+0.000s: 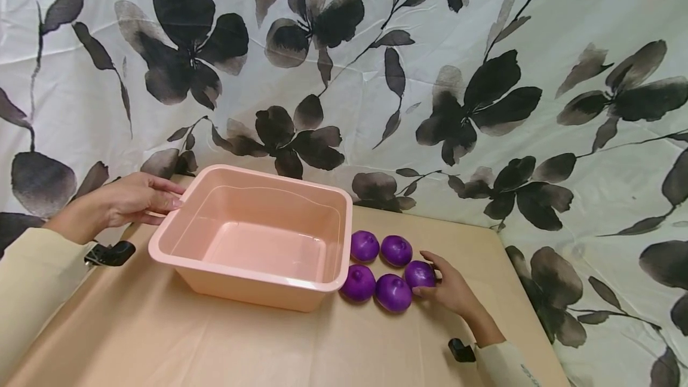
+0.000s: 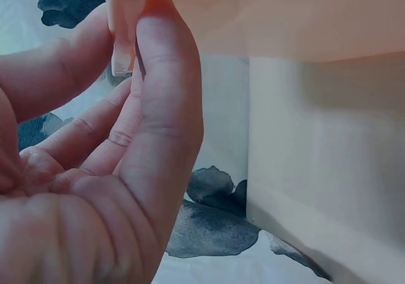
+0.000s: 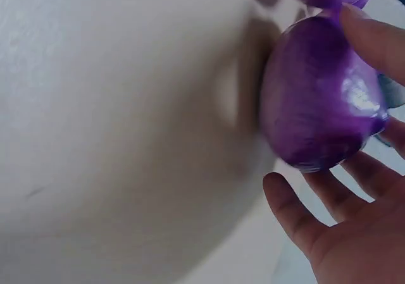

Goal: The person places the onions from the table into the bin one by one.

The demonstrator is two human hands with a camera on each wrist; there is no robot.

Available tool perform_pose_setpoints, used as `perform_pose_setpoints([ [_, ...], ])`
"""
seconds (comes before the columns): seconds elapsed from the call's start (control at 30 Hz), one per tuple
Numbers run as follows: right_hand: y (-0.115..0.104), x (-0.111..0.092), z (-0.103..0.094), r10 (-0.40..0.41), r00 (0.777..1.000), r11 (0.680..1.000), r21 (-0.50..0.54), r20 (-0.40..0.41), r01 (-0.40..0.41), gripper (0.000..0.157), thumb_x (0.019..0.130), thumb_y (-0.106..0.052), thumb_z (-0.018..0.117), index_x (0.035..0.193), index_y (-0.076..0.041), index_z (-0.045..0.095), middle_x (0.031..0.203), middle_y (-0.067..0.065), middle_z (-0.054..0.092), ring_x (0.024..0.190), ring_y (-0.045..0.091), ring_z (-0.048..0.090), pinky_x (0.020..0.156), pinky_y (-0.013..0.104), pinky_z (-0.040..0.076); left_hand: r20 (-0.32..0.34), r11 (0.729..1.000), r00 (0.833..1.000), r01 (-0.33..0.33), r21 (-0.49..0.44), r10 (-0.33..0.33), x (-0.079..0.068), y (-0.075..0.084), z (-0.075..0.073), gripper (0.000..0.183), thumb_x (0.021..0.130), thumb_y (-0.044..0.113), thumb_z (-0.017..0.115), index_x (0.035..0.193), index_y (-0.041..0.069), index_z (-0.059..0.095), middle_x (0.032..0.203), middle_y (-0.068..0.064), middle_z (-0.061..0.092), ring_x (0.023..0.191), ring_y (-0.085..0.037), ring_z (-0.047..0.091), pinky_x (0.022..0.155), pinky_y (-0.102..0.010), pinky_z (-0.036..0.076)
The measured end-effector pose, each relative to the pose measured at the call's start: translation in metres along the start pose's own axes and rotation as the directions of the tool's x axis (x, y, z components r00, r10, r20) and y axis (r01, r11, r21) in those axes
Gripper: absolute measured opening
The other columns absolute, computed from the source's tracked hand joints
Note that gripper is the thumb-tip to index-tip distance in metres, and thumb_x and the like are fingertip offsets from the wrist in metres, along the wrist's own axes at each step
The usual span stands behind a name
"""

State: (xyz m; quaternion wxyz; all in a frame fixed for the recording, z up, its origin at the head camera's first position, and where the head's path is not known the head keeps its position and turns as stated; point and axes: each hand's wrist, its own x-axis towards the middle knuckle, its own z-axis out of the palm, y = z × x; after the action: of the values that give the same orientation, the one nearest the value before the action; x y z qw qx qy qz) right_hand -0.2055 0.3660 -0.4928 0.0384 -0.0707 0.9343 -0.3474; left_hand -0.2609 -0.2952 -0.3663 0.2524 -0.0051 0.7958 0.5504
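Onion (image 1: 418, 274) and basin (image 1: 252, 290) in half-curled hands (image 1: 137, 200) (image 1: 452, 288)

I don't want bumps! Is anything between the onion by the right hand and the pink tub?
Yes, four other onions sit between the onion at the right hand and the pink tub. The nearest two sit right by the tub.

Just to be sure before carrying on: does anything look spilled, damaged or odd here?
Nothing stands out. The pink tub, held by the left hand, shows no visible crack. Five purple onions sit grouped beside it, the right hand around the rightmost onion.
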Motion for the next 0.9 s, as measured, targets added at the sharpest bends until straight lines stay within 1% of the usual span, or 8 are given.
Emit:
perform_pose_setpoints([
  [0.1,0.007,0.001,0.002,0.028,1.000,0.999,0.019,0.014,-0.029,0.096,0.079,-0.026,0.092,0.158,-0.008,0.039,0.158,0.024,0.046,0.135,0.048,0.053,0.108,0.059,0.050,-0.006,1.000,1.000,0.006,0.000,-0.006,0.000,0.000,0.000,0.071,0.102,0.012,0.064,0.157,-0.011,0.025,0.096,0.016,0.074,0.090,-0.004,0.072,0.082,-0.029,0.062],
  [0.23,0.016,0.002,0.004,0.033,0.999,0.999,0.033,0.022,-0.034,0.100,0.077,-0.027,0.094,0.159,-0.010,0.038,0.156,0.024,0.047,0.132,0.045,0.054,0.107,0.058,0.049,-0.008,1.000,1.000,0.006,0.003,-0.006,0.001,0.000,0.001,0.072,0.102,0.012,0.064,0.157,-0.011,0.025,0.097,0.016,0.073,0.089,-0.004,0.072,0.081,-0.030,0.062],
  [0.3,0.020,0.003,0.006,0.030,0.999,0.999,0.029,0.027,-0.031,0.102,0.076,-0.028,0.094,0.159,-0.011,0.038,0.157,0.024,0.047,0.134,0.046,0.054,0.109,0.061,0.048,-0.005,1.000,1.000,0.006,0.003,-0.006,0.001,0.001,0.001,0.072,0.102,0.012,0.064,0.158,-0.011,0.024,0.097,0.016,0.073,0.090,-0.004,0.072,0.081,-0.029,0.062],
  [0.43,0.026,0.005,0.009,0.014,0.999,1.000,0.016,0.033,-0.014,0.104,0.074,-0.029,0.095,0.159,-0.010,0.037,0.160,0.026,0.044,0.141,0.050,0.048,0.115,0.068,0.040,-0.006,1.000,1.000,0.012,-0.003,-0.012,0.001,0.001,0.001,0.072,0.102,0.012,0.063,0.158,-0.010,0.023,0.097,0.017,0.073,0.089,-0.004,0.072,0.081,-0.029,0.062],
  [0.53,0.028,0.006,0.011,0.003,1.000,1.000,0.020,0.021,-0.004,0.104,0.074,-0.029,0.096,0.158,-0.009,0.039,0.159,0.025,0.045,0.143,0.050,0.046,0.116,0.069,0.037,-0.007,1.000,1.000,0.015,-0.007,-0.015,0.001,0.002,0.001,0.072,0.102,0.011,0.063,0.158,-0.010,0.024,0.096,0.017,0.073,0.088,-0.004,0.072,0.081,-0.029,0.063],
  [0.77,0.030,0.006,0.012,-0.030,0.999,1.000,0.001,-0.024,0.030,0.101,0.072,-0.029,0.097,0.154,-0.008,0.044,0.155,0.024,0.051,0.139,0.048,0.051,0.113,0.067,0.041,-0.008,1.000,1.000,0.019,-0.015,-0.019,0.000,0.004,0.002,0.072,0.102,0.010,0.064,0.158,-0.011,0.024,0.096,0.015,0.073,0.088,-0.005,0.073,0.081,-0.030,0.063],
  [0.9,0.030,0.006,0.011,-0.043,0.998,0.999,-0.004,-0.035,0.043,0.099,0.072,-0.030,0.097,0.153,-0.009,0.046,0.153,0.023,0.052,0.138,0.047,0.053,0.112,0.067,0.043,-0.011,1.000,1.000,0.017,-0.016,-0.017,0.001,0.004,0.002,0.072,0.102,0.011,0.064,0.158,-0.011,0.024,0.096,0.015,0.073,0.088,-0.006,0.073,0.081,-0.030,0.063],
])
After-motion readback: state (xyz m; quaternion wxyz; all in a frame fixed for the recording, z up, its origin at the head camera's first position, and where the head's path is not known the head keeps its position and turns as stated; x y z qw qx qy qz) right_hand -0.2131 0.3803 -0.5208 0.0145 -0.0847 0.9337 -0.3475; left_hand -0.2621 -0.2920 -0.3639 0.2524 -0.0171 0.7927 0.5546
